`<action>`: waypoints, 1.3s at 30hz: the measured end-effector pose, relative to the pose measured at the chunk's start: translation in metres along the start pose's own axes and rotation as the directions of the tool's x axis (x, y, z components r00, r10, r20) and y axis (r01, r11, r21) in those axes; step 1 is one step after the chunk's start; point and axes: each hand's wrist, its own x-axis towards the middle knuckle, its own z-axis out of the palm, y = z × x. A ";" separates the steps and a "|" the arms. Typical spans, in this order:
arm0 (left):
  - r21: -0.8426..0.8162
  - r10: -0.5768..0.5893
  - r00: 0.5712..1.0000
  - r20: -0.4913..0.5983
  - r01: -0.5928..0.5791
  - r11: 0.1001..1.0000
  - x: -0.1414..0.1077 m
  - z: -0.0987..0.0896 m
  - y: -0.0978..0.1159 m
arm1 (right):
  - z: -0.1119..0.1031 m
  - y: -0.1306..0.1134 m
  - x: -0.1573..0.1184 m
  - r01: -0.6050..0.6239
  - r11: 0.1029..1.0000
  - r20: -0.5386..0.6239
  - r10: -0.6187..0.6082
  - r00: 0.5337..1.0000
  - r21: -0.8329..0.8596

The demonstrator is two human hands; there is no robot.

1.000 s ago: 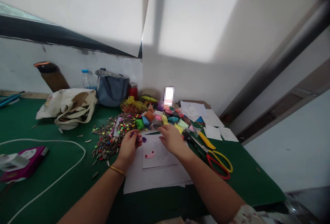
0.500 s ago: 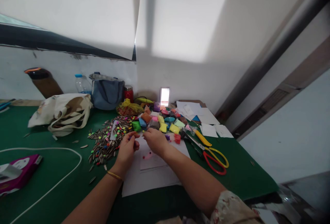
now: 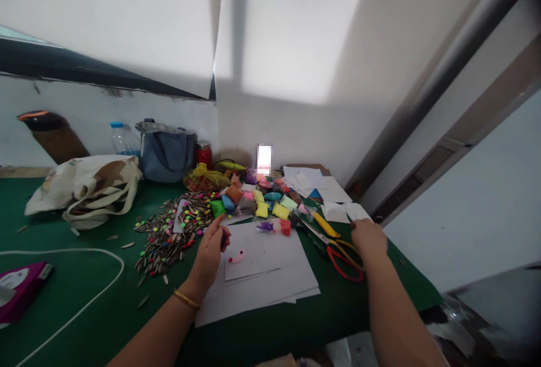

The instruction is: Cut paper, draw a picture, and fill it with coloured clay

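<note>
My left hand [image 3: 212,244] hovers at the left edge of the white paper sheets [image 3: 270,285]. Its index finger points forward and the others curl in; whatever they hold is too small to make out. A pink curved clay piece [image 3: 237,257] with red dots at its ends lies on the smaller sheet. Over on the right, my right hand [image 3: 369,237] reaches down at the white paper squares [image 3: 336,212], beside the red and yellow scissors handles [image 3: 344,265]. Its fingers are bent together, and their tips are partly hidden.
Sunflower seeds [image 3: 169,243] mixed with coloured beads lie piled on the left. Coloured clay packets [image 3: 262,209] and a yellow-handled cutter [image 3: 325,224] lie farther back. Bags [image 3: 167,155], a red flask [image 3: 203,155] and a lit phone [image 3: 264,159] stand along the wall.
My right hand has moved from beside my left hand across to the right, over the scissors handles to the paper squares. The left hand stays near its place. The view has shifted slightly right.
</note>
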 end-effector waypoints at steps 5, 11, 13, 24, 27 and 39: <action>0.050 0.019 0.999 0.044 -0.021 0.999 -0.004 0.008 0.007 | 0.003 0.035 0.009 -0.189 0.979 -0.071 0.194 0.979 0.072; -0.001 -0.071 0.990 0.121 0.072 0.997 -0.004 0.007 0.001 | -0.005 -0.044 -0.016 0.231 0.907 -0.138 -0.194 0.971 0.352; -0.067 -0.098 0.987 0.128 0.107 0.992 -0.006 0.008 0.001 | -0.009 -0.083 -0.038 0.420 0.796 -0.167 -0.386 0.907 0.436; -0.161 -0.239 0.914 0.328 0.303 0.939 -0.011 0.005 0.009 | -0.030 -0.216 -0.128 0.847 0.217 -0.428 -0.786 0.446 0.485; -0.087 -0.246 0.906 0.344 0.291 0.953 -0.012 0.003 0.006 | -0.023 -0.225 -0.129 0.843 0.144 -0.448 -0.794 0.411 0.519; -0.218 -0.237 0.957 0.168 0.271 0.938 -0.007 0.007 0.012 | -0.009 -0.183 -0.070 0.755 0.608 -0.179 -0.737 0.652 0.245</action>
